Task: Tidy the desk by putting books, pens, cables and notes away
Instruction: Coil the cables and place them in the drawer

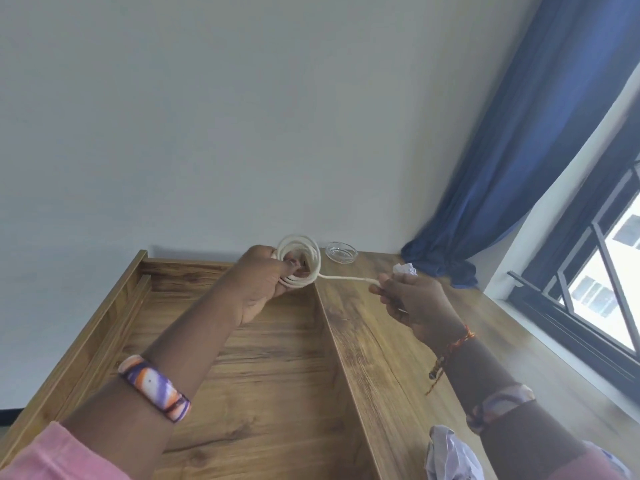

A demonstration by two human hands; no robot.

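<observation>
Above the tabletop [374, 341], you are gripping the coiled white cable [300, 259] in your left hand [263, 289] while your right hand [412, 299], at three o'clock from it, is pinching the loose tail, so winding that remainder comes next.

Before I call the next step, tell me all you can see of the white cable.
The white cable looks round, matte and cream-white. Most of it is wound into a small coil of several loops, held upright above the desk's far edge by the left hand. One free strand runs right to the right hand, which pinches it. Its ends are hidden.
</observation>
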